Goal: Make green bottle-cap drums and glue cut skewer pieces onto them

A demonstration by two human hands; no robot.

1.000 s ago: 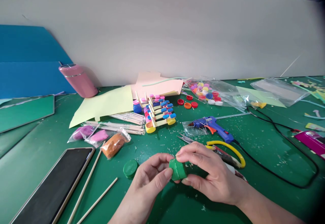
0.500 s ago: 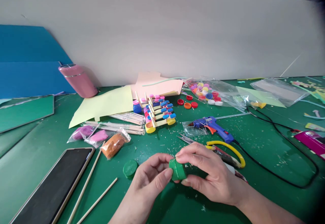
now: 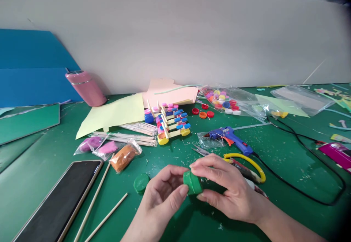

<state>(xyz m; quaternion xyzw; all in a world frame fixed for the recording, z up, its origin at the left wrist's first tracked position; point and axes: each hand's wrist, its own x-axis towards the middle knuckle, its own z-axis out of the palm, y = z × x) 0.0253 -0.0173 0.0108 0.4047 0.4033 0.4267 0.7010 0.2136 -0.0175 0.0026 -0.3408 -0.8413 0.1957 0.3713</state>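
Observation:
Between my two hands is a green bottle cap [image 3: 193, 183], held just above the table; a seam runs round it, so it may be two caps pressed together. My left hand [image 3: 167, 194] pinches its left side with thumb and fingers. On the right side, my right hand [image 3: 227, 187] grips it with the fingertips on top and the thumb below. Another green cap [image 3: 141, 183] lies on the table just left of my left hand. Two thin wooden sticks, one a short stick [image 3: 106, 217], rest further left. Scissors [image 3: 201, 150] lie beyond my right hand, their handles partly hidden.
A blue glue gun [image 3: 233, 139] with a black cord lies at the right. Behind are small stick-and-cap models [image 3: 171, 125], loose red caps [image 3: 210, 114] and a bag of caps [image 3: 223, 99]. At left are a phone [image 3: 60, 201], clay packets [image 3: 124, 157] and a pink bottle [image 3: 87, 88].
Both hands keep their grip on the green cap, with hardly any movement. The whole view has shifted very slightly.

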